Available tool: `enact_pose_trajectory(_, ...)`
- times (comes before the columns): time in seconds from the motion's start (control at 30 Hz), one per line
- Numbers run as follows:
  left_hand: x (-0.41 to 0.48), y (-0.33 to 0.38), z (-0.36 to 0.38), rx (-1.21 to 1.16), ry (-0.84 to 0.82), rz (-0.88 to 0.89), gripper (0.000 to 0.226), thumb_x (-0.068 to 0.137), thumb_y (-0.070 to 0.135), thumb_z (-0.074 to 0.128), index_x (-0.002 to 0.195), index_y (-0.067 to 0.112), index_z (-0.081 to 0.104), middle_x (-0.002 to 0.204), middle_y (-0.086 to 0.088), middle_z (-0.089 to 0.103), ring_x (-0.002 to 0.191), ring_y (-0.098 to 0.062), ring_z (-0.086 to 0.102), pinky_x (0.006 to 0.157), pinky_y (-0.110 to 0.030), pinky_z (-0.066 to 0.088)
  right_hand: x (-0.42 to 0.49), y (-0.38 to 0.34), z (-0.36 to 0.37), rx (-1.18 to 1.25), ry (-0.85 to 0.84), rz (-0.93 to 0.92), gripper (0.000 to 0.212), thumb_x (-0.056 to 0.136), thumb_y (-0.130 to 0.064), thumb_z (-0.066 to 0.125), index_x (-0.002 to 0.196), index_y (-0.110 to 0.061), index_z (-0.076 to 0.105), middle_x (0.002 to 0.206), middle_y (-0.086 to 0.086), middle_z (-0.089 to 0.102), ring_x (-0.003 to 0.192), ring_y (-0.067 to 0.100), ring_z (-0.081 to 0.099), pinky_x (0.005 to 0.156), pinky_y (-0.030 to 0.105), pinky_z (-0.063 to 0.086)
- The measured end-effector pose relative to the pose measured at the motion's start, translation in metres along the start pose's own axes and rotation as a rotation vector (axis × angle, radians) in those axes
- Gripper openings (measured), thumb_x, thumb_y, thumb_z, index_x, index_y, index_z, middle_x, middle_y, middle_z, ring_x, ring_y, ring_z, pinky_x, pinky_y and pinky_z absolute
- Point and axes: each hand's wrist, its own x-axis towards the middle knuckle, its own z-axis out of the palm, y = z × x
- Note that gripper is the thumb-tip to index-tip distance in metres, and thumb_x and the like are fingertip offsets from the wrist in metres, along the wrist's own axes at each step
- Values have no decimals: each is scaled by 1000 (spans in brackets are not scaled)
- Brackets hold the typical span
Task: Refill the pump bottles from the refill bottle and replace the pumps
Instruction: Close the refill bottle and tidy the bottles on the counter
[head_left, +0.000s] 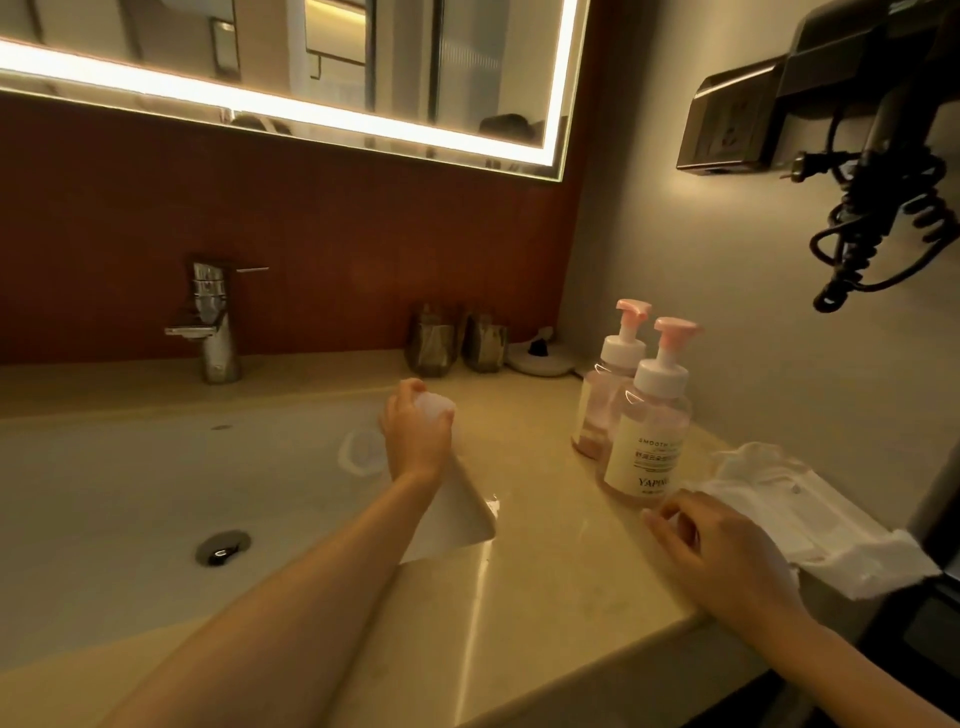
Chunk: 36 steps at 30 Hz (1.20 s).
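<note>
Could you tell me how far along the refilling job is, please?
Both pumps are on: front pump bottle and rear pump bottle, which looks nearly empty. The left hand grips a translucent bottle at the sink edge. Refilling seemingly remains.

Open counter (545, 597) before pump bottles (647, 447) (tissues (779, 499) beside)

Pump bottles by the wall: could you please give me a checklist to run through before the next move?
1. Upright on the counter: front pump bottle and back pump bottle: ok.
2. Off for refilling: front pump and back pump: not ok, both are on.
3. Firm grip: left hand grips a translucent object: ok; whether it is the refill bottle: cannot tell.
4. Free to work: right hand, beside the front pump bottle's base: cannot tell.
</note>
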Motion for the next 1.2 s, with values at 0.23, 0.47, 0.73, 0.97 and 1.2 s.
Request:
enact_pose_trajectory(0.23, -14, 26, 10, 136, -59, 482, 40, 88, 10, 58, 127, 13, 48, 130, -10, 46, 114, -22, 48, 85, -22, 40, 5, -8, 5, 83, 34, -10, 19, 88, -36, 55, 86, -19, 61, 77, -6, 58, 69, 12, 54, 61, 27, 48)
enact_pose_trajectory(0.47, -29, 45, 26, 106, -173, 705, 34, 85, 10, 63, 118, 7, 54, 129, -10, 48, 109, -24, 50, 84, -27, 46, 52, -54, 10, 850, -3, 161, 35, 92, -38, 40, 99, -10, 60, 78, 1, 61, 70, 15, 57, 61, 19, 47)
enact_pose_trajectory(0.73, -34, 47, 20, -28, -249, 681, 23, 89, 24, 59, 107, 10, 59, 119, -3, 53, 96, -6, 49, 77, -13, 47, 97, -87, 30, 1412, -448, 630, 56, 88, -58, 40, 117, -11, 48, 107, 14, 64, 95, 30, 63, 78, 38, 55)
enact_pose_trajectory(0.97, -24, 49, 14, -163, -397, 276, 40, 87, 21, 62, 122, 15, 44, 124, -2, 47, 110, -11, 46, 82, -21, 43, 103, -78, 54, 1584, -442, 581, 41, 90, -28, 55, 127, -12, 48, 115, 13, 63, 103, 28, 61, 82, 39, 52)
enact_pose_trajectory(1.2, -11, 40, 16, -180, -711, 97, 86, 86, 12, 62, 148, 23, 3, 153, -4, 16, 123, -8, 33, 93, -20, 38, 117, -72, 71, 1680, -348, 495, 56, 90, -3, 52, 140, -14, 30, 125, 16, 57, 102, 28, 62, 75, 37, 57)
